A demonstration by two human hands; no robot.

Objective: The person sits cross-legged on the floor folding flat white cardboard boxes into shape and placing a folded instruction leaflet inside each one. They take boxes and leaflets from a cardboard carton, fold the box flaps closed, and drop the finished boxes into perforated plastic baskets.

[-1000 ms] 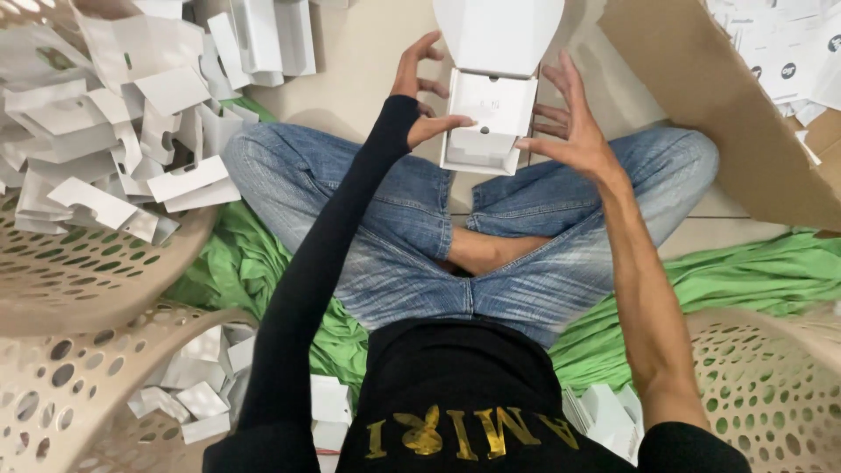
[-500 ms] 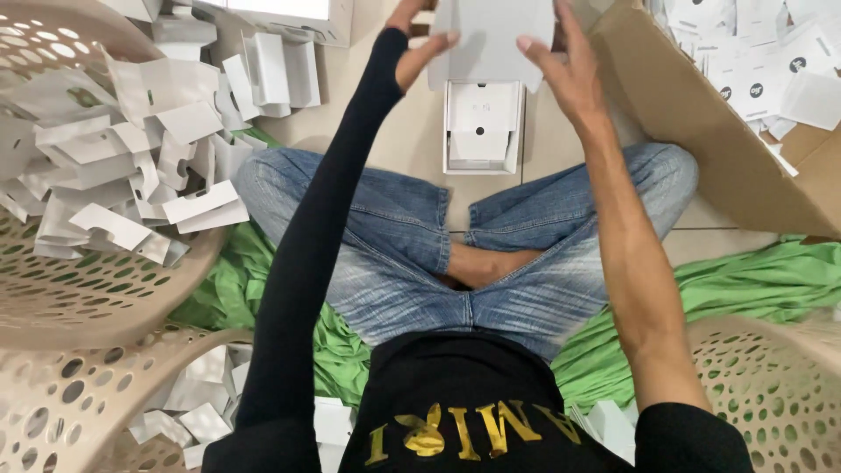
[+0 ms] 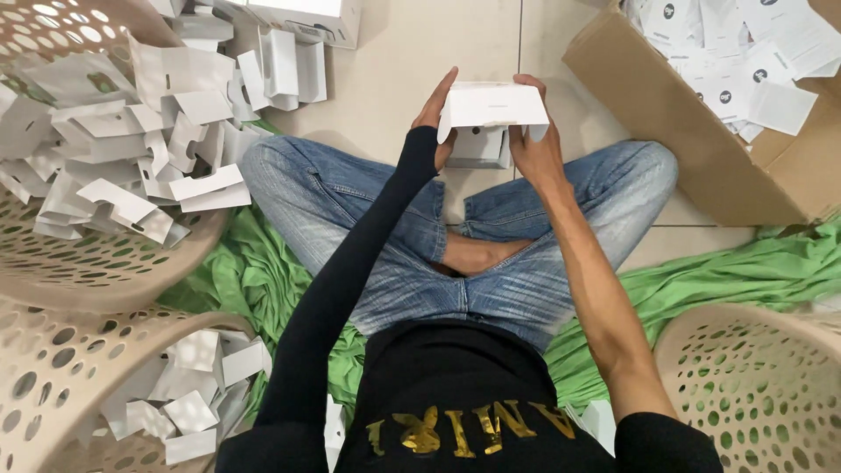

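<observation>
White card box (image 3: 492, 105), flat-sided and matte, is gripped at its ends by left hand (image 3: 435, 123) and right hand (image 3: 536, 144); moulded tray (image 3: 479, 144) is seen beneath.

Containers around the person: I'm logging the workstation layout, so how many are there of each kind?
Perforated beige baskets: 3
Brown cardboard box: 1
Total: 4
</observation>
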